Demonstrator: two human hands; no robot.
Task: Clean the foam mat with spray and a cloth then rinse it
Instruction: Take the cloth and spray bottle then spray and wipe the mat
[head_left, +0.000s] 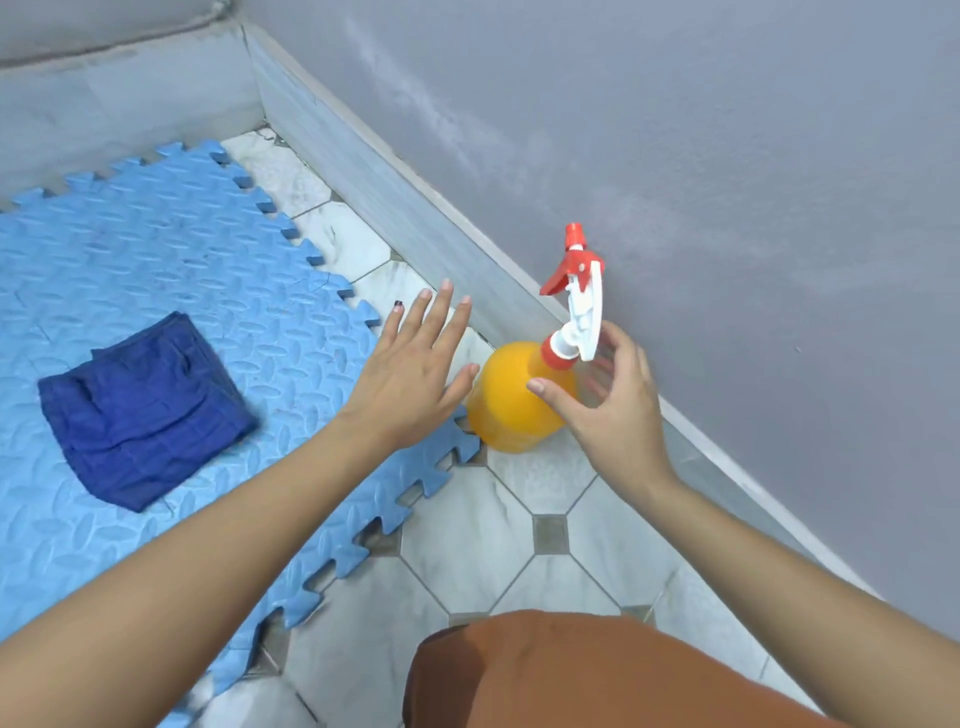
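Hands came first in view, two of them, both reaching for the bottle. Right hand (602, 400) had its fingers loosely curved and spread round the neck, not yet gripping, thumb nearly on the orange body. Left hand (415, 364) was flat, fingers straight and splayed, just beside the bottle's left flank, holding nothing. One spray bottle (509, 405) stood upright on the tiled floor (467, 530), at the mat's right edge and near the wall (675, 156). It looked full, so probably weighty, with smooth plastic that could slip; the narrow neck under the red and white trigger head (576, 291) seemed the surest hold. One foam mat (182, 260) lay to the left, light and bendy by its look, best lifted by an edge. One dark blue cloth (145, 410) lay folded on it, soft and limp.
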